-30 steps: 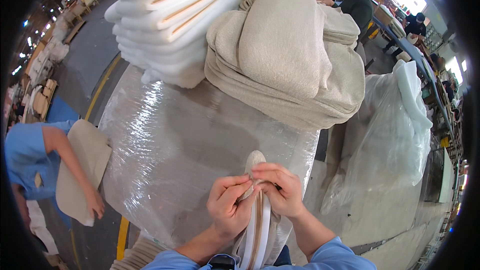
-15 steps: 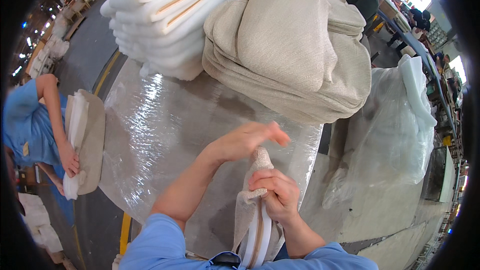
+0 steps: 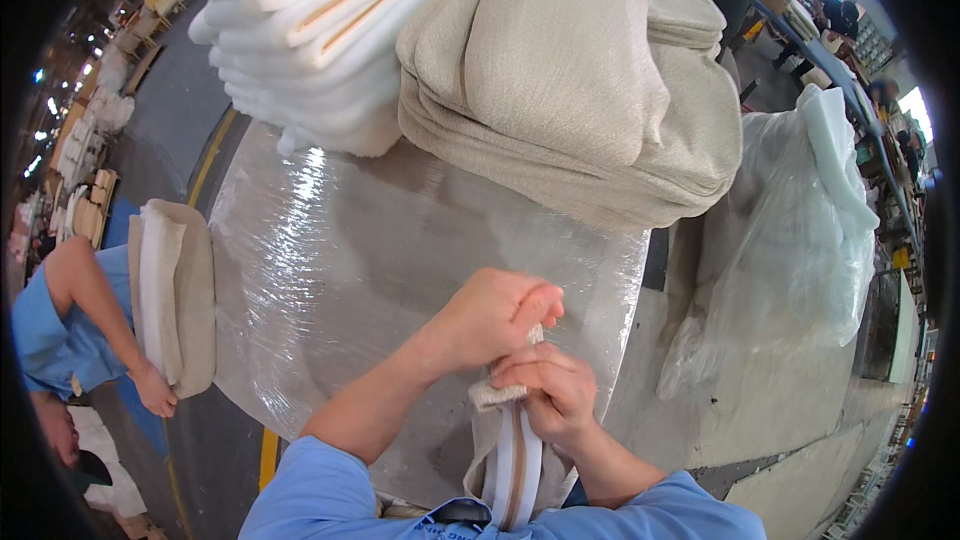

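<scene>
Close to my body stands a cushion insert (image 3: 517, 470), white padding with a tan foam strip along its middle. A beige woven cushion cover (image 3: 486, 430) is partly drawn over it, its edge bunched at the top. My left hand (image 3: 497, 315) is closed around the upper tip of the cover. Just below and to the right, my right hand (image 3: 552, 388) grips the bunched fabric beside the padding. The two hands nearly touch, and the fabric between them is mostly hidden by fingers.
A plastic-wrapped table (image 3: 330, 310) lies before me. On it sit a stack of white padded inserts (image 3: 320, 60) and a pile of beige covers (image 3: 570, 70). Right of it stands a clear plastic bag (image 3: 790, 250) with white padding. At left a co-worker (image 3: 75, 315) is beside a beige cushion (image 3: 190, 290).
My left hand has come down and closed on the cover's tip, which stood exposed before. My right hand keeps its grip, slightly lower. The co-worker's cushion and arms have shifted.
</scene>
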Motion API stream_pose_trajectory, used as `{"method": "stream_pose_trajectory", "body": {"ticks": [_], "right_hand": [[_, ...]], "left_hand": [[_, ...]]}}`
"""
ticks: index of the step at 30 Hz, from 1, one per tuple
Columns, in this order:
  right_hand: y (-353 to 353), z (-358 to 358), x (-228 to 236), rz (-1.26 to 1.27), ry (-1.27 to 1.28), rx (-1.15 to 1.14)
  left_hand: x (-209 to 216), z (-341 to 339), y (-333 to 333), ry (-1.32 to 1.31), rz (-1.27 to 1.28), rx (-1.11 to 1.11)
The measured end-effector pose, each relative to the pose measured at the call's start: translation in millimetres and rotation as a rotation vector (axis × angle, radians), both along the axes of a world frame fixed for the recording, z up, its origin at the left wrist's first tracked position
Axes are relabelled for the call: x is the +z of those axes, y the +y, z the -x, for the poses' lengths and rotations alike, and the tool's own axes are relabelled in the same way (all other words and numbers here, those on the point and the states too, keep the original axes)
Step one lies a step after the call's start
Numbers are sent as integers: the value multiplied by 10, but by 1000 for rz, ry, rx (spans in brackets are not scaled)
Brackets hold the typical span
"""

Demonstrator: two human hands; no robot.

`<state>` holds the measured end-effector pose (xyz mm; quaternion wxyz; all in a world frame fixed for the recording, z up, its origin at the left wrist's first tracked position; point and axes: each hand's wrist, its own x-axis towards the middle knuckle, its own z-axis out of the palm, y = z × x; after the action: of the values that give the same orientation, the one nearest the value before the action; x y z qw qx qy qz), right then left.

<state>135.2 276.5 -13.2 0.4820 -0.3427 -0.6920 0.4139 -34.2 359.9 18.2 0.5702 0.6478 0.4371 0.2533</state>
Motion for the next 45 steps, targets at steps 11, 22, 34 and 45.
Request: {"method": "stream_pose_trajectory", "body": {"ticks": [11, 22, 34, 45], "right_hand": [[775, -173, -109, 655, 396, -213], [37, -55, 1389, 65, 449, 161], [-790, -130, 1803, 131, 243, 83], [-1146, 61, 1847, 132, 236, 21]], "left_hand": [[-1202, 3, -449, -1096, 571, 603], [832, -520, -1272, -890, -146, 355], [1474, -601, -2087, -768, -274, 343], [1452, -551, -2247, -601, -338, 491]]}}
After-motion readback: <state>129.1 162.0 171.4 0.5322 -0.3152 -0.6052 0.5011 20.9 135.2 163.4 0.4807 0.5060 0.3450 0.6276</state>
